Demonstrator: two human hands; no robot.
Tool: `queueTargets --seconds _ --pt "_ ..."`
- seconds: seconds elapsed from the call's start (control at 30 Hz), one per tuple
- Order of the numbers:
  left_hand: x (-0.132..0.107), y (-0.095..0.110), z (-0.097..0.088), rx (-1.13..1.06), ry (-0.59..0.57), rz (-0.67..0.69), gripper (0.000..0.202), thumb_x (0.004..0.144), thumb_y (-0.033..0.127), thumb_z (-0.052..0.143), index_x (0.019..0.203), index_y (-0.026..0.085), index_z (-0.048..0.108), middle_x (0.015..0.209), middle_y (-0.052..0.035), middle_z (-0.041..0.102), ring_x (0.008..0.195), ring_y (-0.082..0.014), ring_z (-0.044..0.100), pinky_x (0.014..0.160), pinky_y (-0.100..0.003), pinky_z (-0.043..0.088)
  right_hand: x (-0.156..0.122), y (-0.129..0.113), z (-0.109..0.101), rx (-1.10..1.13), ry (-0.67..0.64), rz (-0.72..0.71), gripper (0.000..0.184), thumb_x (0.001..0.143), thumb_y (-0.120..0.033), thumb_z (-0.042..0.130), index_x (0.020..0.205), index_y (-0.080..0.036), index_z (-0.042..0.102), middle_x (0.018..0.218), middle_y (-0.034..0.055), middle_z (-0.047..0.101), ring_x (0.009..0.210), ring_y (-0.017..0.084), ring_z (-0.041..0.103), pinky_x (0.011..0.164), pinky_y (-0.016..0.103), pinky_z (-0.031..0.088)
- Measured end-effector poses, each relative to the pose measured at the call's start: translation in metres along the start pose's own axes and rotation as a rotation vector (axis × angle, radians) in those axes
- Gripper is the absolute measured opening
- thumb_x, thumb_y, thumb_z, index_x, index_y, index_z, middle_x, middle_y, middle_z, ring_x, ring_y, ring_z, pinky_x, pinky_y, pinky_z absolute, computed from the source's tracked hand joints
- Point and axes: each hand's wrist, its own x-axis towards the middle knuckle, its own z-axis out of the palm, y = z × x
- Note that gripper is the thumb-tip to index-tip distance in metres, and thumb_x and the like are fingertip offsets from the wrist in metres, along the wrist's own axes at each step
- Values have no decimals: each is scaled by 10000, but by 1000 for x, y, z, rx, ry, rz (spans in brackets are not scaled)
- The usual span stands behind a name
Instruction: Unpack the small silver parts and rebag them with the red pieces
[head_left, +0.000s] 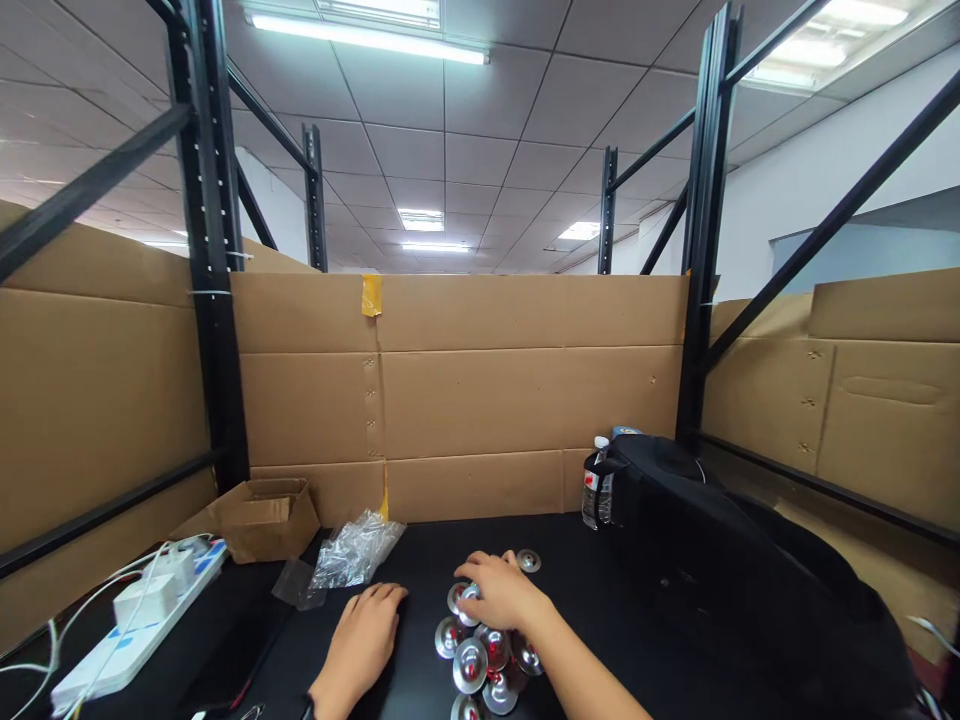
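Note:
A cluster of shiny, round metal pieces with wide rims and domed centres (470, 665) lies on the black tabletop, some overlapping. My right hand (504, 595) reaches over the far end of this cluster. Its fingers and thumb curl around one domed metal piece (470, 592), partly covered by the hand. Just beyond the fingertips, another domed metal piece (529, 561) lies apart from the others. To the left of the cluster, my left hand (364, 640) rests palm down on the table with its fingers stretched out, holding nothing.
Crumpled clear plastic bags (358, 550) lie beyond my left hand, near a small cardboard box (266, 518). A white power strip (142, 640) with plugs and cables runs along the left. At right are a large black bag (735, 580) and a water bottle (598, 485). Cardboard walls (480, 400) enclose the table.

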Motion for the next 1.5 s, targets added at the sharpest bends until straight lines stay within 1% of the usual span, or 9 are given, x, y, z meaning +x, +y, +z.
queueTargets --seconds 0.07,0.17,0.37,0.47,0.6,0.73,0.97,1.2,1.5 --pt "14 -2 -11 -41 -42 50 464 793 109 521 1195 244 711 1256 -76 693 1170 -273 632 1016 -389 444 16 -4 1 -88 -90 21 357 744 -372 731 1095 -318 767 1159 94 740 1063 355 683 935 490 470" --pt "40 -2 -29 -149 -38 77 400 771 199 615 1153 239 722 1211 -77 699 1134 -278 641 1001 -365 452 29 -4 9 -91 -73 64 288 692 -250 753 964 -330 804 1045 60 778 1009 310 715 831 369 510" --pt "79 17 -40 -292 161 80 295 897 235 501 1091 191 719 1122 -89 724 1080 -241 647 985 -339 449 29 1 18 -93 -40 7 277 638 -355 853 910 -334 809 944 53 802 991 325 714 942 442 425" --pt "78 28 -26 -347 240 92 300 923 228 446 1008 196 732 1038 -88 732 1020 -238 654 930 -340 467 28 1 21 -44 4 8 202 739 -298 778 937 -327 810 945 58 806 983 305 716 947 432 396" --pt "70 33 -10 -427 162 175 279 888 249 488 945 212 759 993 -78 746 995 -238 658 919 -333 473 26 4 24 34 77 41 163 834 -280 676 905 -317 818 945 54 807 997 294 711 948 414 387" --pt "68 33 -13 -510 182 156 322 921 301 457 955 205 763 989 -77 760 969 -232 676 904 -323 480 27 12 23 222 185 96 172 839 -316 665 918 -314 818 944 31 804 959 262 715 912 357 433" --pt "66 47 -12 -808 26 198 285 898 386 579 1022 181 734 984 -60 774 897 -200 696 777 -268 502 38 37 26 716 392 148 269 812 -434 680 819 -187 785 823 83 784 746 251 731 682 321 528" --pt "67 64 -5 -925 108 205 319 889 432 609 973 155 743 951 -93 772 860 -208 697 772 -280 522 40 32 34 1083 318 199 539 682 -676 760 866 -172 711 810 68 744 698 213 703 623 305 534" --pt "60 71 -12 -795 195 195 216 858 326 574 818 161 707 780 -46 728 742 -180 646 685 -252 461 29 13 19 1178 195 95 491 676 -579 830 893 -168 671 954 69 729 734 189 706 711 326 557"
